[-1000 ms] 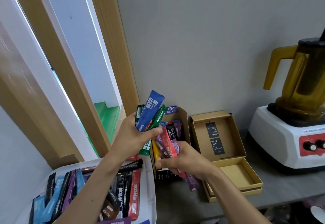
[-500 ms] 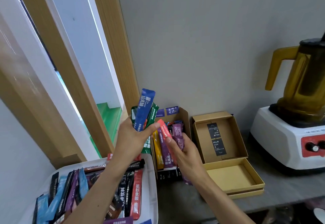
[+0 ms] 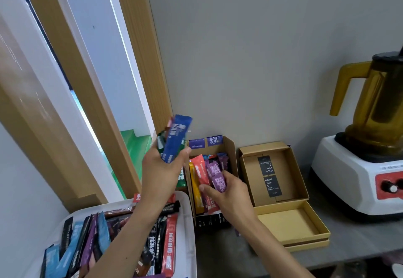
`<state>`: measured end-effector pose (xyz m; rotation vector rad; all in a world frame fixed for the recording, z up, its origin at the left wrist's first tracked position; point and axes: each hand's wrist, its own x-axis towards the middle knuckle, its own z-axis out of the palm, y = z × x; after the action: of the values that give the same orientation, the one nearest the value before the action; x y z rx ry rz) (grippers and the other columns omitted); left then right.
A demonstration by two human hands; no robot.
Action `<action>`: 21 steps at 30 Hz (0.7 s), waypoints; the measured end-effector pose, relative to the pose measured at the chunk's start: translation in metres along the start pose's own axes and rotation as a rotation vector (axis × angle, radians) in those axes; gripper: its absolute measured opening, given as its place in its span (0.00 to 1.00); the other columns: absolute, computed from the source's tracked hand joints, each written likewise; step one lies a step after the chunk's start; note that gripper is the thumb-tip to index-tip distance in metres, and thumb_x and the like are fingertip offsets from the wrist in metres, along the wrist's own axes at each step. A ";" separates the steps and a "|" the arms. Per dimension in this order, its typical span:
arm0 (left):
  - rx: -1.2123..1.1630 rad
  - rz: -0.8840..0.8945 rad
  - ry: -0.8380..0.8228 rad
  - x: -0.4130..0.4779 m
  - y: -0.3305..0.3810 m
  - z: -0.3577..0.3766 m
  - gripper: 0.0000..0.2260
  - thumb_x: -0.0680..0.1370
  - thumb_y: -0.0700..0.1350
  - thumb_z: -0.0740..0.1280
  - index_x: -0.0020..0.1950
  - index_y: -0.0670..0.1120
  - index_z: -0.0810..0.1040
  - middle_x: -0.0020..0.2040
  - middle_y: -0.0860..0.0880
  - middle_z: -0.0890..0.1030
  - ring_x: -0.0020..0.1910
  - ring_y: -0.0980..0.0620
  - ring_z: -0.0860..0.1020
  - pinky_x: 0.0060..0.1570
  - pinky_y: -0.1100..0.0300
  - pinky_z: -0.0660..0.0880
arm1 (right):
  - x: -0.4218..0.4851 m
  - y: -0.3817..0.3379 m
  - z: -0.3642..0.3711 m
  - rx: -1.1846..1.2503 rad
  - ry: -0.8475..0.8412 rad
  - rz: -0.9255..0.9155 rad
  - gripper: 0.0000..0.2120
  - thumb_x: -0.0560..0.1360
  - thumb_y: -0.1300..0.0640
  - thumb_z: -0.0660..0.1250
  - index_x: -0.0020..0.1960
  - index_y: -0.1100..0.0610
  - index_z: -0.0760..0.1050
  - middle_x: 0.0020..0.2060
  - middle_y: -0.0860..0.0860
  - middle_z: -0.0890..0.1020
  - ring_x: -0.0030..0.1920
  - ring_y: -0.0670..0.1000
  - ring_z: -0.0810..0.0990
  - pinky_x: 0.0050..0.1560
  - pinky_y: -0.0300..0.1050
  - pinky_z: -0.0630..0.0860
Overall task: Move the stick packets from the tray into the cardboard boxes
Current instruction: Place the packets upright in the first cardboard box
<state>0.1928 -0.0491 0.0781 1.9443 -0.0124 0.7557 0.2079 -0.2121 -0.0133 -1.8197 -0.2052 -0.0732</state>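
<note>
A white tray (image 3: 187, 229) at the bottom left holds several coloured stick packets (image 3: 169, 245). My left hand (image 3: 162, 173) is raised above it and grips a bunch of packets, a blue packet (image 3: 176, 138) in front with green ones behind. An open cardboard box (image 3: 232, 153) beside the tray stands packed with several upright packets. My right hand (image 3: 229, 192) is inside that box and holds a purple packet (image 3: 216, 177) and a red packet (image 3: 201, 172) among the others. A second open cardboard box (image 3: 281, 221) to the right has no packets in it.
A blender (image 3: 370, 147) with a yellow jug on a white base stands at the right on the grey counter (image 3: 359, 238). A grey wall is close behind the boxes. A wooden window frame (image 3: 139, 81) rises at the left. The counter's front edge runs along the bottom right.
My right hand has pushed the red and purple packets down into the left box. My left hand with its bunch has stayed raised, shifting only slightly.
</note>
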 end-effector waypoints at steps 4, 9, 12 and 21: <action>-0.061 -0.017 0.151 0.002 -0.001 -0.007 0.11 0.76 0.53 0.75 0.44 0.48 0.78 0.39 0.46 0.83 0.38 0.49 0.82 0.41 0.50 0.80 | 0.011 0.006 0.021 -0.121 0.108 0.036 0.23 0.75 0.44 0.76 0.67 0.50 0.77 0.57 0.45 0.85 0.55 0.44 0.85 0.56 0.45 0.85; -0.065 -0.047 0.117 -0.002 -0.008 -0.014 0.10 0.76 0.51 0.76 0.42 0.48 0.79 0.35 0.48 0.83 0.36 0.49 0.83 0.42 0.46 0.80 | 0.016 0.005 0.022 -0.104 0.117 0.055 0.24 0.73 0.46 0.78 0.66 0.50 0.77 0.57 0.45 0.84 0.56 0.45 0.84 0.58 0.44 0.82; -0.025 -0.053 0.039 -0.003 -0.011 -0.016 0.08 0.75 0.49 0.77 0.42 0.50 0.80 0.35 0.50 0.84 0.34 0.54 0.83 0.38 0.59 0.80 | 0.017 -0.001 0.013 -0.032 0.046 0.048 0.22 0.73 0.46 0.79 0.64 0.50 0.78 0.53 0.45 0.85 0.53 0.44 0.85 0.56 0.45 0.83; 0.042 0.028 -0.226 -0.001 -0.008 0.005 0.16 0.73 0.49 0.80 0.58 0.50 0.83 0.47 0.56 0.87 0.45 0.60 0.84 0.41 0.71 0.77 | 0.010 -0.014 -0.003 -0.046 -0.159 -0.099 0.15 0.74 0.52 0.79 0.57 0.47 0.80 0.47 0.47 0.86 0.48 0.46 0.87 0.51 0.49 0.86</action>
<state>0.1966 -0.0495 0.0695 2.0646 -0.1627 0.5555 0.2154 -0.2104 0.0024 -1.8613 -0.4094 -0.0024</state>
